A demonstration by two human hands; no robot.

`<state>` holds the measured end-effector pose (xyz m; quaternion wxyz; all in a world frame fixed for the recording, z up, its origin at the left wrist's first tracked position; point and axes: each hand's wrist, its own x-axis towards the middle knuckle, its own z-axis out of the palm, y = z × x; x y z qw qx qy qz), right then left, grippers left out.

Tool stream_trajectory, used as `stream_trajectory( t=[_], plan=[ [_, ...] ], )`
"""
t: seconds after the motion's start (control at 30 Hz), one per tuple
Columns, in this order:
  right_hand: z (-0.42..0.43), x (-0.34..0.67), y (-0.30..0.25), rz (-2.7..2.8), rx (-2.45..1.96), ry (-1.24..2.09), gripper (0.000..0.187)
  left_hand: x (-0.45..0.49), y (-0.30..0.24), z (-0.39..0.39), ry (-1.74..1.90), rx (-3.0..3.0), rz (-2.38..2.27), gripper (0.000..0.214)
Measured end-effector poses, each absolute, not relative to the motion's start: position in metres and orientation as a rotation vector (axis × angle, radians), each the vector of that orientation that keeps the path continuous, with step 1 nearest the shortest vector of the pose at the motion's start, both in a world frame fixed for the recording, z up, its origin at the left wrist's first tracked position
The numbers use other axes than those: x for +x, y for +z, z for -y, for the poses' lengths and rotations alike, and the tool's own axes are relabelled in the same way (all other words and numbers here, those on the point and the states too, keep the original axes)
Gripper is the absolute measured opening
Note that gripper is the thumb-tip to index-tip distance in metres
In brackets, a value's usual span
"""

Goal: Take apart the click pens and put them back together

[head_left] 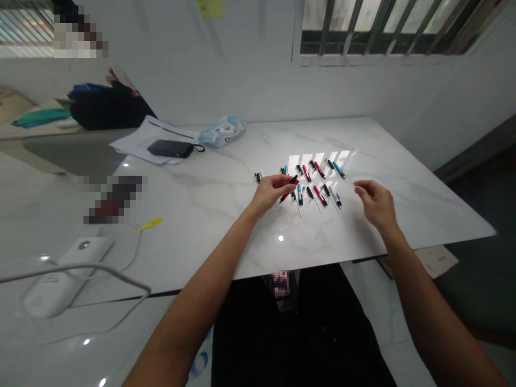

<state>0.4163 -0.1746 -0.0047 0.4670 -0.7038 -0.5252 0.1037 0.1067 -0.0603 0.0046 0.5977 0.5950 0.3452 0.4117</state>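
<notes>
Here, the left fingers are pinching a red-and-black pen between their tips; the right fingers are curling nearly together, hold unclear.

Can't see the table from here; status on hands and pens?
Left hand gripping red-and-black pen. Right hand apparently pinching thin pale stick. More pen parts, mostly between hands.

- Barred window: daylight, upper right.
- Marbled tabletop: pane-shaped glare, pinpoint highlights.
- Far right: deep shadow.
- Pixelated patches: three.
- Edges: wide-angle stretch.
</notes>
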Motion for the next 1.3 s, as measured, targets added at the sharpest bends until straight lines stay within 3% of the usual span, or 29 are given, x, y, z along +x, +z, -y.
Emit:
stream_trajectory(
  t=[0.17,0.43,0.67,0.87,1.3],
  plan=[
    [0.15,0.355,0.025,1.139,-1.311,0.719,0.029,0.107,0.002,0.062,0.89,1.41,-0.792,0.036],
    [0.127,0.304,0.036,1.194,-1.141,0.884,0.022,0.106,0.006,0.065,0.863,1.404,-0.75,0.031],
    [0.125,0.317,0.017,1.459,-1.277,0.837,0.032,0.105,0.007,0.066,0.882,1.404,-0.752,0.033],
    [0.132,0.405,0.004,1.452,-1.632,0.382,0.028,0.104,0.01,0.062,0.924,1.331,-0.762,0.034],
    [0.143,0.429,-0.022,1.633,-1.806,0.376,0.036,0.103,0.01,0.061,0.927,1.331,-0.83,0.034]
  ],
)
